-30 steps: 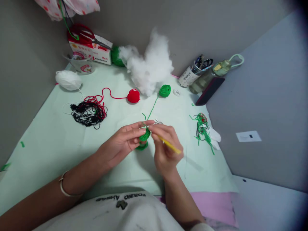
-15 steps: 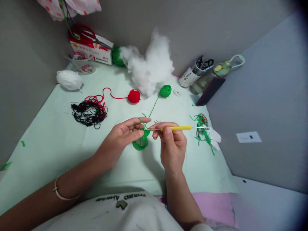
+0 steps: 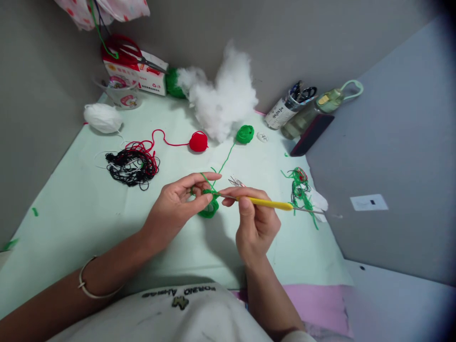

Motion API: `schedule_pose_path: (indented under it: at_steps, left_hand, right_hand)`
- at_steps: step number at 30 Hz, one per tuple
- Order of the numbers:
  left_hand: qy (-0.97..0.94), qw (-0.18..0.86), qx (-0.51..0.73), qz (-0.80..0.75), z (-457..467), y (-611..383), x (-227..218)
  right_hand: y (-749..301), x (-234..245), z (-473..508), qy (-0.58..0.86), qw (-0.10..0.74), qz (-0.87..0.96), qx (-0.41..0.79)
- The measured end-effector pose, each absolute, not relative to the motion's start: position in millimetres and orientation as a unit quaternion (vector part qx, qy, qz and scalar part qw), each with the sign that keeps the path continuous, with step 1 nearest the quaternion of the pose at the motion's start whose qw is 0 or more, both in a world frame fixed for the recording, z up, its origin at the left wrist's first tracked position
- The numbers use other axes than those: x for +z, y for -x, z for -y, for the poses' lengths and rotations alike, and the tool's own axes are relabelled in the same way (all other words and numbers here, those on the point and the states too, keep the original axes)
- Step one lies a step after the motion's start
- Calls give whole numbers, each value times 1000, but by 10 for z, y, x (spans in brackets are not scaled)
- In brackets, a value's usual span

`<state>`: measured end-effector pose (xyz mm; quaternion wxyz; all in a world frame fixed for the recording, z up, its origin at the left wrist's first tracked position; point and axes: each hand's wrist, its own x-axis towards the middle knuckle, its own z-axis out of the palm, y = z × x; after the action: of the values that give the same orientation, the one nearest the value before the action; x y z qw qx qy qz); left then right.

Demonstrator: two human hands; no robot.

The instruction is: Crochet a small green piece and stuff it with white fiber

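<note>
My left hand (image 3: 181, 197) pinches a small green crochet piece (image 3: 209, 209), whose lower loop hangs beneath the thumb. Green yarn crosses the raised index finger and runs back to a green yarn ball (image 3: 245, 134). In my right hand (image 3: 254, 218) is a crochet hook (image 3: 272, 203) with a yellow handle, held like a pencil. Its metal tip meets the green piece at my left fingertips; the exact stitch is too small to make out. Just behind my right fingers lie several thin metal pins or needles (image 3: 235, 181).
White stuffing (image 3: 224, 99) and a red yarn ball (image 3: 198, 141) are at the back. Tangled black yarn (image 3: 130, 166) and a white yarn ball (image 3: 103, 118) lie left. Green scraps (image 3: 301, 190), a pen cup (image 3: 285, 109) and a bottle (image 3: 306, 114) stand or lie right, by the partition.
The hook has tilted, its rear end swinging down and toward me. My right hand has turned with it, and the green piece has tipped, showing less of its face.
</note>
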<state>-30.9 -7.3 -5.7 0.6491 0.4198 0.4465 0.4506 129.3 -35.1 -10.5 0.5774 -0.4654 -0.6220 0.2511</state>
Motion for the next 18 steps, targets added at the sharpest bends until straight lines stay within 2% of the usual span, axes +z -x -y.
schedule_pose_path:
  at_steps: [11,15,16,18]
  left_hand:
    - [-431,620,466,-462,98,270,-45]
    - [-337,709,459,-415,71,232,-82]
    - [-314,736,448,-400,64,229,-96]
    - [-297,764,430,-380,55,232,-125]
  right_hand:
    - [-1313,-184,314,417,557,706,133]
    - [-1288,-275,297,402,500,765,-47]
    - [-1288,-290,292,403,493,769,-58]
    - [-1301,-293,278,413,503,759,-3]
